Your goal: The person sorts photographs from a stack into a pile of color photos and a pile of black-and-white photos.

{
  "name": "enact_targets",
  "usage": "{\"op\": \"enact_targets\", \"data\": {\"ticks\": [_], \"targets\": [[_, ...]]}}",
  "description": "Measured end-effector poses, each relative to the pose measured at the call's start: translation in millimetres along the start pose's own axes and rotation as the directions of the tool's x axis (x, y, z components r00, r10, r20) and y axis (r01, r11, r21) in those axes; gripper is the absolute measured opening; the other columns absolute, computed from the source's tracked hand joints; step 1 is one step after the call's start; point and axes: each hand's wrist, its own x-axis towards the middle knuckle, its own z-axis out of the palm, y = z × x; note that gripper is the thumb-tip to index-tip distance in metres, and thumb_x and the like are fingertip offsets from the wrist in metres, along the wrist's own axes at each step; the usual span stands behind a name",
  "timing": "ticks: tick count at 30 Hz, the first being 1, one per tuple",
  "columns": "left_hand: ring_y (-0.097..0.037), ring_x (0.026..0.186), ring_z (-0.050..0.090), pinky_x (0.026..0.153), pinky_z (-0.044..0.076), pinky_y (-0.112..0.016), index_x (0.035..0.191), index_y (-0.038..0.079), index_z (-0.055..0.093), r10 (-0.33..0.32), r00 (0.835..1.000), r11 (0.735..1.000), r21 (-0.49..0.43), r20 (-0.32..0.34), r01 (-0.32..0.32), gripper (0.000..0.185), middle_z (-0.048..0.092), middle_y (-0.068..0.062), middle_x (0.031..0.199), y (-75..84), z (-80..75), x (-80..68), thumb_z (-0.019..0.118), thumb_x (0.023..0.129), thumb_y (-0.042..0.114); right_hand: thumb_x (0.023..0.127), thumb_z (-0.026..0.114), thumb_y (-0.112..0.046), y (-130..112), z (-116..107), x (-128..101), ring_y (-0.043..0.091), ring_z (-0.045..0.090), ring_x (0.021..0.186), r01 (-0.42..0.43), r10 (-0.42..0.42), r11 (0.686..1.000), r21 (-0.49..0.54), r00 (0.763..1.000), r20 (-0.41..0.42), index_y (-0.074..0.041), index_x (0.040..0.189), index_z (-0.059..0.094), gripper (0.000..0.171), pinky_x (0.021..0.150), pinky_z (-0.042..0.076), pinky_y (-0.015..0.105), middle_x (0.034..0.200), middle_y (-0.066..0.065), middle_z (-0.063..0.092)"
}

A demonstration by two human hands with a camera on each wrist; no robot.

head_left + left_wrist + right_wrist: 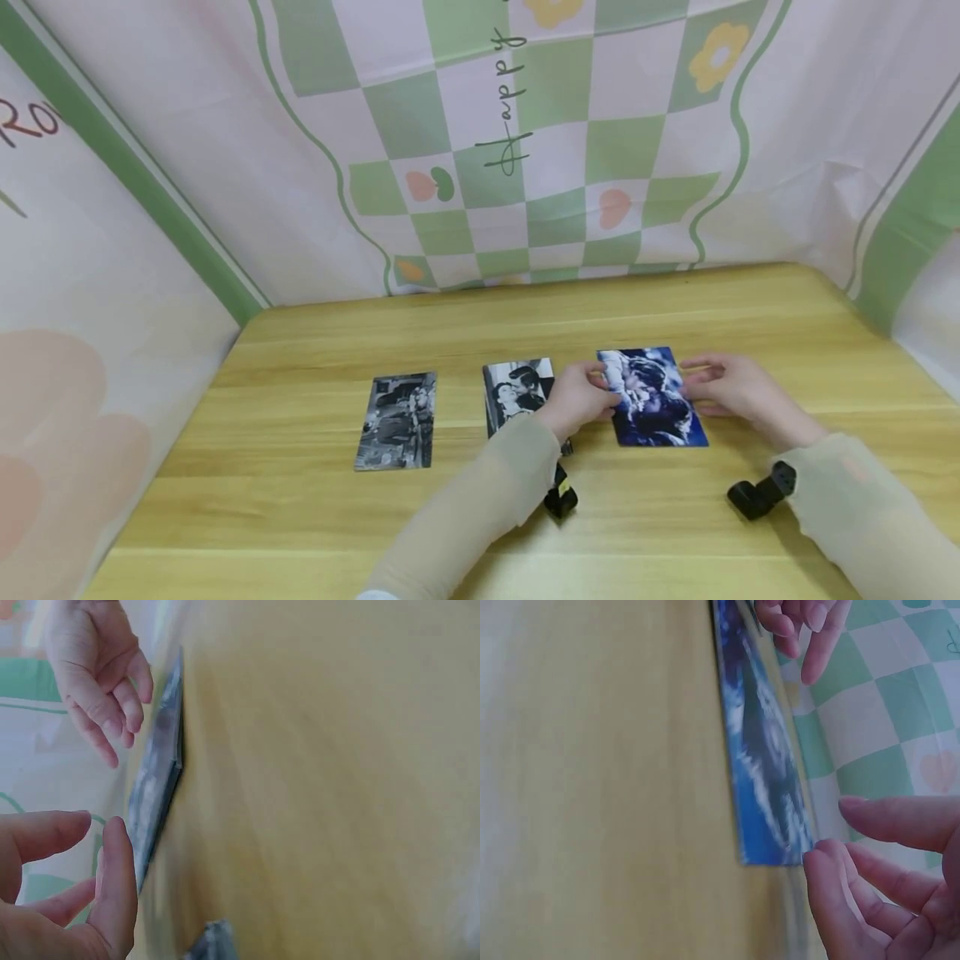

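A blue photo point(651, 398) lies flat on the wooden table point(480, 317), right of centre. My left hand point(585, 398) is at its left edge and my right hand point(712, 385) at its right edge, fingers relaxed. In the left wrist view the left hand point(75, 892) hovers by the photo's edge point(154, 795) without pinching it. In the right wrist view the right hand point(877, 892) has its thumb tip at the corner of the blue photo point(765, 750). A black-and-white photo point(513, 392) lies just left of my left hand, partly hidden by the wrist.
Another black-and-white photo point(395, 421) lies further left on the table. Patterned pink and green cloth walls point(525, 142) close in the back and both sides. Black wrist cameras point(761, 492) sit on my sleeves.
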Motion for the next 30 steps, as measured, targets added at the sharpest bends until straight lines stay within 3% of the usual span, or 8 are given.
{"op": "enact_targets", "data": {"ticks": [8,13,23,30], "targets": [[-0.021,0.079,0.063,0.076,0.060,-0.037,0.125,0.002,0.057,0.015,0.999,0.996,-0.094,0.035,-0.012,0.048,0.060,-0.010,0.092,3.3,-12.9,-10.6,0.066,0.080,-0.010,0.090,0.062,-0.013,-16.8,5.8,-6.7,0.013,0.065,0.085,0.055,-0.055,0.998,-0.031,0.998,-0.005,0.012,0.137,0.035,0.060,0.076,0.060,0.031,0.111,0.023,0.061],[-0.023,0.084,0.065,0.075,0.060,-0.034,0.123,0.002,0.058,0.037,0.998,0.992,-0.119,0.042,-0.032,0.044,0.060,-0.007,0.094,1.6,-21.7,-16.1,0.065,0.081,-0.008,0.090,0.063,-0.014,-26.8,11.1,-10.5,0.015,0.065,0.086,0.086,-0.086,0.996,-0.037,0.996,-0.001,0.011,0.137,0.036,0.060,0.076,0.060,0.032,0.110,0.020,0.062],[-0.022,0.087,0.063,0.077,0.059,-0.030,0.128,0.004,0.055,0.076,0.993,0.996,-0.047,0.093,-0.072,0.046,0.059,-0.012,0.106,0.7,-42.5,-28.1,0.064,0.084,-0.005,0.092,0.060,-0.012,-41.4,27.6,-9.6,0.021,0.064,0.091,0.144,-0.145,0.989,0.025,0.988,0.044,0.012,0.137,0.034,0.058,0.080,0.059,0.038,0.106,0.018,0.063],[-0.019,0.089,0.063,0.079,0.059,-0.031,0.131,0.006,0.053,0.108,0.985,0.994,-0.027,0.137,-0.105,0.046,0.059,-0.013,0.111,-1.2,-60.0,-32.3,0.064,0.086,0.000,0.092,0.061,-0.013,-50.6,41.1,-6.4,0.018,0.063,0.091,0.134,-0.138,0.988,0.080,0.989,0.046,0.010,0.137,0.036,0.056,0.079,0.059,0.037,0.107,0.017,0.063]]}}
